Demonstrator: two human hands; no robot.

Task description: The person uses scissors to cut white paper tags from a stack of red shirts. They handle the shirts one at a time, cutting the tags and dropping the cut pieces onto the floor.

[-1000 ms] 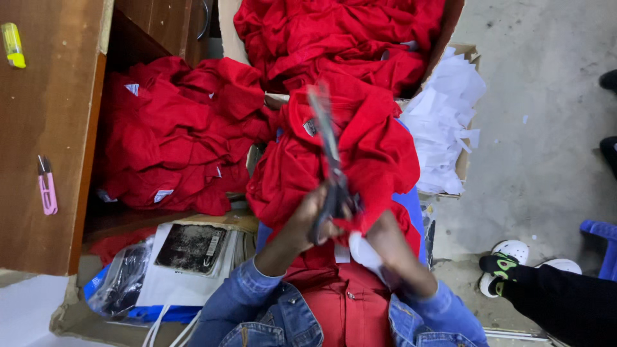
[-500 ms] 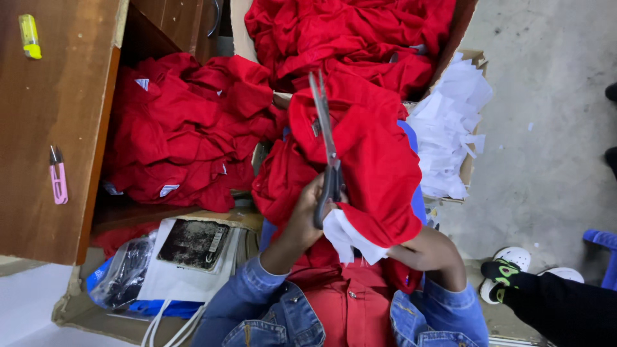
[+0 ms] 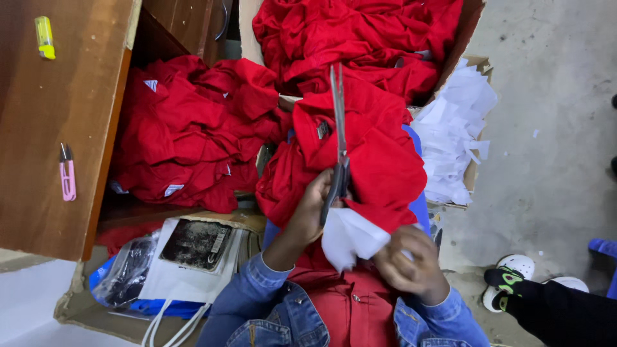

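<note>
My left hand point(image 3: 308, 212) grips a pair of long grey scissors point(image 3: 338, 128) by the handles, with the closed blades pointing away from me over a red garment point(image 3: 379, 154) bunched on my lap. My right hand point(image 3: 411, 263) is closed on a white sheet point(image 3: 350, 238) that sticks out from under the garment's near edge. Both hands sit close together just below the garment. Blue denim sleeves cover my forearms.
A wooden table point(image 3: 51, 115) at left carries pink thread snips point(image 3: 66, 173) and a small yellow tool point(image 3: 44, 37). Red garments are piled beneath it point(image 3: 186, 128) and in a cardboard box point(image 3: 360, 32). White sheets point(image 3: 456, 128) lie right. Another person's shoe point(image 3: 514, 276) is lower right.
The scissors have swung from a tilt to nearly straight up the frame. My right hand has drawn the white sheet out from under the red garment, toward me.
</note>
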